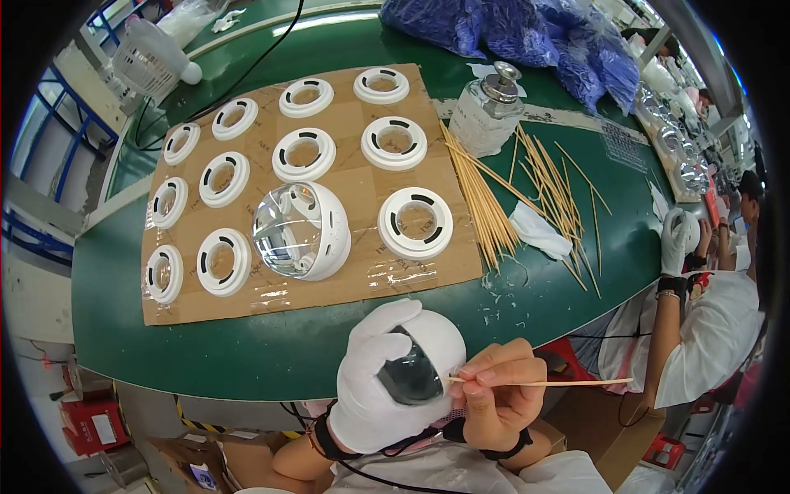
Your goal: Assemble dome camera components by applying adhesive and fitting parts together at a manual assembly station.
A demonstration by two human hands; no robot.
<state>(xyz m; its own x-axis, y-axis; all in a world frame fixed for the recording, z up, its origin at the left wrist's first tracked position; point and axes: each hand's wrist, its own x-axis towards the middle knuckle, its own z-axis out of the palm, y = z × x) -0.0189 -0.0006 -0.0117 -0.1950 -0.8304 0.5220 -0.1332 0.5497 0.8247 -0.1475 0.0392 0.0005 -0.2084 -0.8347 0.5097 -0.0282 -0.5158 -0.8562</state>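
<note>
My left hand (380, 383), in a white glove, grips a white dome-shaped housing with a clear lens (415, 362) below the table's near edge. My bare right hand (492, 395) pinches a thin wooden stick (559, 382), whose tip touches the lens rim. A second white dome with a shiny lens (300, 230) rests on a brown cardboard sheet (354, 284), among several white plastic rings (415, 222).
The green table (271, 346) also holds a heap of wooden sticks (527, 189), a white cloth (539, 230), a glass dispenser bottle (487, 111) and blue plastic bags (527, 33). A person in white with a gloved hand (676, 239) works at the right.
</note>
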